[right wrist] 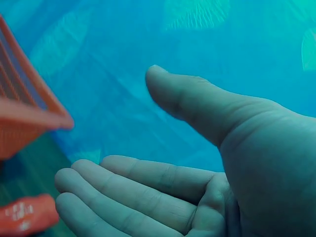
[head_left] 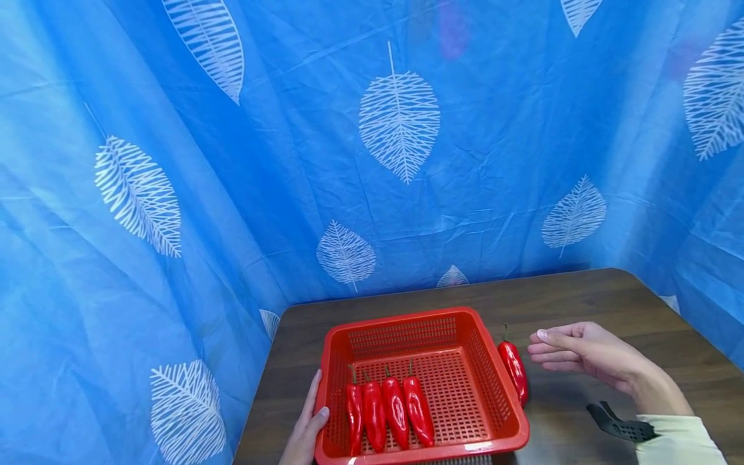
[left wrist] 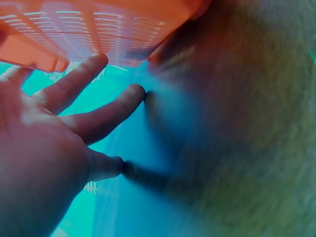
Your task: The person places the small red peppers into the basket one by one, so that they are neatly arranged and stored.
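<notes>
A red plastic basket (head_left: 395,318) stands on the table with several red chili peppers (head_left: 396,413) side by side in its left half, green stems pointing away. My left hand (head_left: 305,423) is against the basket's left side. In the left wrist view its fingers (left wrist: 74,84) are spread and fairly straight, by the basket's slotted outer wall and the tabletop. Another red chili pepper (head_left: 514,371) lies on the table just outside the basket's right wall. Right of that pepper is my right hand (head_left: 587,352), fingers extended, thumb apart in the right wrist view, holding nothing.
The dark wooden table (head_left: 581,297) reaches back to a blue curtain (head_left: 465,194) with white leaf prints, which also hangs along both sides. A black strap (head_left: 619,423) is at the right wrist, by a pale sleeve (head_left: 677,439).
</notes>
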Available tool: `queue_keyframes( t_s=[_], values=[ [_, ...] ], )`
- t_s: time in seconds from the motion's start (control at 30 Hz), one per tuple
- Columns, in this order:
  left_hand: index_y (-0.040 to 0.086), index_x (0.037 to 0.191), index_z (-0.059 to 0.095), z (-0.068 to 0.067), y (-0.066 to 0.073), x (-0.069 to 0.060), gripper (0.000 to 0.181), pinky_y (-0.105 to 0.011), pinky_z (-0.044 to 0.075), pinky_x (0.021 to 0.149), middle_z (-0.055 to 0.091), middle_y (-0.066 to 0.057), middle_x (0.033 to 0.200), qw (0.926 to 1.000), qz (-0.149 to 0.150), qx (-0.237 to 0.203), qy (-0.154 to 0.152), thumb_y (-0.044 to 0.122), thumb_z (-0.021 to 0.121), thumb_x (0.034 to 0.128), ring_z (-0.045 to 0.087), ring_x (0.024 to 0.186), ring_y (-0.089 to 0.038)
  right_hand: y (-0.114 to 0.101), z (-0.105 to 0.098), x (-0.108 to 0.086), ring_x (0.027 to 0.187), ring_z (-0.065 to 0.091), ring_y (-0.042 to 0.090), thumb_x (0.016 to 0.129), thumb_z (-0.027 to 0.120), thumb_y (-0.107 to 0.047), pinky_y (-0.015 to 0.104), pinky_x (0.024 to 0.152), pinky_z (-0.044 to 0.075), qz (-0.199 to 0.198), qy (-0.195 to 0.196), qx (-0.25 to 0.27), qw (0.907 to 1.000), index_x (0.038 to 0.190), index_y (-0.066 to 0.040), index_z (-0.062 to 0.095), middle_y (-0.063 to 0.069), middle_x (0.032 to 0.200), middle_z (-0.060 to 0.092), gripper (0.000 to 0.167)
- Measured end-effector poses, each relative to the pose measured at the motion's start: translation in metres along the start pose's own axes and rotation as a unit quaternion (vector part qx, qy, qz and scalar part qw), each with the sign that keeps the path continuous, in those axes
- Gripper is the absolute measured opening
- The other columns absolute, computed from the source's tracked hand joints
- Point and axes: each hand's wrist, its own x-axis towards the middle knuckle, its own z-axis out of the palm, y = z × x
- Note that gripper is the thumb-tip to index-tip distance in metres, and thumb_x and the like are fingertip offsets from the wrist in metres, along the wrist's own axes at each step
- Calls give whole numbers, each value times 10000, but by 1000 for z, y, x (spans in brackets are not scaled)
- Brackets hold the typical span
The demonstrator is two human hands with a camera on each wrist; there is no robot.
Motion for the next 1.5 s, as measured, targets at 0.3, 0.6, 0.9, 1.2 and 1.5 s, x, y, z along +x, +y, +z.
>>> queue_keyframes(
  t_s=[0.3, 0.6, 0.9, 1.2, 1.5],
  values=[
    [264, 1733, -220, 0, 0, -1, 799, -564, 527, 1165, -98, -338, 1786, 9996, 105, 265, 80, 286, 373, 1198, 337, 1585, -451, 24, -22, -11, 1184, 786, 242, 1185, 496, -277, 423, 1021, 643, 474, 276, -27, 9985, 1463, 197, 550, 194, 1343, 769, 552],
    [254, 1737, -212, 1, -1, 0, 788, -569, 500, 1189, -128, -324, 1792, 9993, 200, 312, 63, 272, 364, 1199, 258, 1605, -502, 38, -38, -14, 1180, 785, 273, 1168, 547, -313, 461, 1026, 638, 888, 516, 20, 9947, 1468, 247, 500, 221, 1326, 769, 636],
    [278, 1752, -168, 2, 1, 0, 798, -571, 505, 1189, -89, -300, 1806, 9989, 47, 382, 279, 308, 401, 1194, 291, 1605, -504, 48, -37, -5, 1161, 789, 307, 1139, 604, -381, 463, 996, 652, 1210, 926, -237, 9880, 1488, 262, 455, 246, 1301, 771, 746],
    [284, 1755, -158, 2, 1, 0, 794, -568, 506, 1184, -97, -298, 1806, 9985, 97, 443, 317, 298, 402, 1192, 289, 1599, -506, 48, -21, 18, 1131, 793, 368, 1097, 668, -436, 471, 960, 668, 1493, 1396, -827, 9754, 1432, 254, 526, 277, 1249, 778, 780],
    [314, 1755, -150, 3, 1, -2, 787, -604, 522, 1156, -94, -301, 1806, 9986, 25, 407, 345, 293, 399, 1193, 323, 1587, -511, 51, -6, 36, 1062, 802, 347, 1054, 733, -448, 469, 921, 679, 1596, 1525, -1332, 9662, 1376, 217, 604, 264, 1193, 792, 750]
  ],
)
